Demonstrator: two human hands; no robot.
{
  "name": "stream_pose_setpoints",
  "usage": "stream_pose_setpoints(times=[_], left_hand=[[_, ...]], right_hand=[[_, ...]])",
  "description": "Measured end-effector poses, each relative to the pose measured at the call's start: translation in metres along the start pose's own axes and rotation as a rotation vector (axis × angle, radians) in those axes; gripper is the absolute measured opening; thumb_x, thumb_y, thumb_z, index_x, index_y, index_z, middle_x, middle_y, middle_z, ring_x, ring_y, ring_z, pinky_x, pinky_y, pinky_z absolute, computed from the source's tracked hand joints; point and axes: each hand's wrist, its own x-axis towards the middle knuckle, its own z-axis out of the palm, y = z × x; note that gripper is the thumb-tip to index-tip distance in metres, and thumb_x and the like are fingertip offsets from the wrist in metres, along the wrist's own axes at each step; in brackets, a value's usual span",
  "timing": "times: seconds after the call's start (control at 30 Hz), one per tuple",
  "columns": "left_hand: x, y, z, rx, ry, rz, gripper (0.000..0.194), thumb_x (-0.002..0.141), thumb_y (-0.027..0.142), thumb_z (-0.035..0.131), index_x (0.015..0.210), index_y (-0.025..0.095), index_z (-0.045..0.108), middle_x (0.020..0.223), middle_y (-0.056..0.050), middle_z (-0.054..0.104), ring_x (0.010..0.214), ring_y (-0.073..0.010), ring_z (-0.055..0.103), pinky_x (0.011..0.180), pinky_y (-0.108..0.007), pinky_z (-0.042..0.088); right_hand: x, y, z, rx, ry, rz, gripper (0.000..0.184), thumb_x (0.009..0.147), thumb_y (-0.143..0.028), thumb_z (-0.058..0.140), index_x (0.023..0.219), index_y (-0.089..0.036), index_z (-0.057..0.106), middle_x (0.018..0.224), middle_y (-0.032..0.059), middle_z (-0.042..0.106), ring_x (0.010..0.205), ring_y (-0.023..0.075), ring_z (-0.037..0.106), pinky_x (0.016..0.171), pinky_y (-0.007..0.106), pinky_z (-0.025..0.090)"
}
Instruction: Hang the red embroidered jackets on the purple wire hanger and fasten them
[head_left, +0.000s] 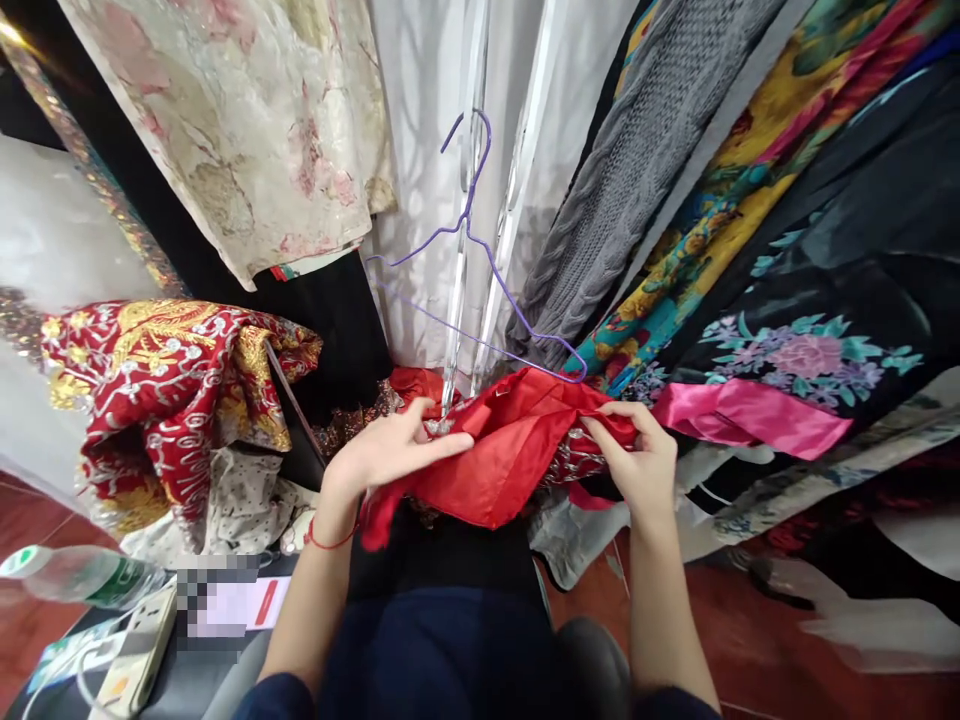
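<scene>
A red garment point(495, 470) with a smooth satin lining lies across my lap, and silvery patterned fabric point(577, 455) shows along its edge. My left hand point(397, 445) holds its left side, the thumb stretched over the cloth and the other fingers partly hidden. At the opposite side my right hand point(637, 450) pinches the garment's edge between thumb and fingers. Just beyond the cloth is a purple wire hanger point(469, 225), its hook upward and its lower right corner close to the red fabric.
Red-and-gold embroidered cloth point(172, 390) is draped at left. A floral garment point(300, 130), a grey knit point(637, 180) and black embroidered clothing point(825, 290) hang around. A plastic bottle point(82, 575), a power strip point(142, 640) and a phone point(232, 605) lie lower left.
</scene>
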Motion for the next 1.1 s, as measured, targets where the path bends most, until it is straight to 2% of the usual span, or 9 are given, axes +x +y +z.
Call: stream_pose_setpoints(times=[0.07,0.17,0.27,0.37,0.7,0.8,0.87,1.0,1.1], left_hand=[[-0.014,0.019,0.012,0.148,-0.029,-0.022,0.088,0.074,0.082,0.054,0.132,0.016,0.054,0.101,-0.016,0.073,0.096,-0.0353,0.07,0.084,-0.044,0.05],[-0.023,0.047,0.039,0.212,0.1,0.091,0.101,0.071,0.085,0.053,0.14,0.011,0.044,0.136,-0.027,0.057,0.129,-0.044,0.053,0.104,-0.057,0.039],[-0.019,0.065,0.06,0.227,0.111,0.117,0.08,0.077,0.068,0.063,0.133,0.014,0.046,0.135,-0.024,0.057,0.129,-0.0407,0.053,0.107,-0.057,0.038],[-0.013,0.065,0.063,0.29,0.081,-0.011,0.052,0.081,0.038,0.068,0.123,0.014,0.049,0.122,-0.021,0.064,0.121,-0.0364,0.059,0.101,-0.052,0.045],[-0.018,-0.005,0.013,0.441,-0.001,-0.315,0.018,0.083,0.029,0.057,0.095,0.02,0.067,0.098,-0.015,0.075,0.096,-0.0323,0.071,0.083,-0.043,0.053],[-0.012,-0.019,0.0,0.318,0.094,-0.211,0.023,0.085,0.023,0.048,0.091,0.021,0.071,0.092,-0.013,0.076,0.091,-0.029,0.072,0.082,-0.038,0.053],[-0.007,-0.02,-0.009,0.2,0.163,-0.066,0.032,0.085,0.018,0.044,0.101,0.022,0.072,0.098,-0.011,0.077,0.095,-0.0271,0.072,0.086,-0.036,0.053],[0.005,-0.005,-0.031,0.014,0.204,0.209,0.045,0.081,0.013,0.039,0.107,0.028,0.073,0.108,-0.002,0.076,0.104,-0.023,0.071,0.098,-0.035,0.05],[0.014,0.011,-0.043,-0.178,0.242,0.301,0.041,0.076,0.012,0.039,0.095,0.023,0.074,0.097,-0.002,0.077,0.095,-0.0208,0.071,0.094,-0.033,0.053]], right_hand=[[-0.005,-0.01,0.004,0.015,-0.036,-0.025,0.016,0.079,-0.035,0.072,0.08,-0.021,0.064,0.078,-0.0007,0.067,0.071,0.0144,0.062,0.07,0.026,0.049],[-0.019,-0.031,0.014,0.042,-0.098,-0.05,0.013,0.081,-0.032,0.07,0.08,-0.021,0.064,0.079,-0.0005,0.069,0.07,0.0148,0.064,0.069,0.026,0.051],[-0.034,-0.053,0.025,0.055,-0.209,-0.106,0.007,0.083,-0.029,0.066,0.082,-0.022,0.065,0.081,0.0007,0.071,0.072,0.0161,0.067,0.07,0.026,0.053],[-0.043,-0.065,0.03,0.051,-0.267,-0.172,0.005,0.085,-0.026,0.063,0.084,-0.022,0.066,0.081,0.001,0.073,0.071,0.016,0.068,0.07,0.026,0.054],[-0.044,-0.058,0.031,0.127,-0.156,-0.114,0.009,0.082,-0.028,0.069,0.088,-0.022,0.065,0.084,0.0008,0.072,0.072,0.016,0.069,0.07,0.027,0.055],[-0.047,-0.06,0.033,0.236,-0.211,0.023,0.045,0.081,-0.034,0.073,0.121,-0.024,0.055,0.092,0.0021,0.074,0.079,0.0184,0.073,0.071,0.029,0.058],[-0.048,-0.06,0.033,0.216,-0.389,0.089,0.064,0.08,-0.039,0.074,0.135,-0.024,0.045,0.092,0.0023,0.075,0.079,0.0209,0.074,0.07,0.031,0.06],[-0.052,-0.055,0.039,0.058,-0.869,-0.03,0.025,0.084,-0.042,0.066,0.1,-0.022,0.068,0.082,0.0019,0.075,0.076,0.0241,0.073,0.071,0.035,0.06],[-0.056,-0.052,0.054,0.119,-0.801,-0.132,0.027,0.083,-0.042,0.065,0.101,-0.022,0.071,0.103,0.0067,0.075,0.098,0.0269,0.072,0.089,0.041,0.058]])
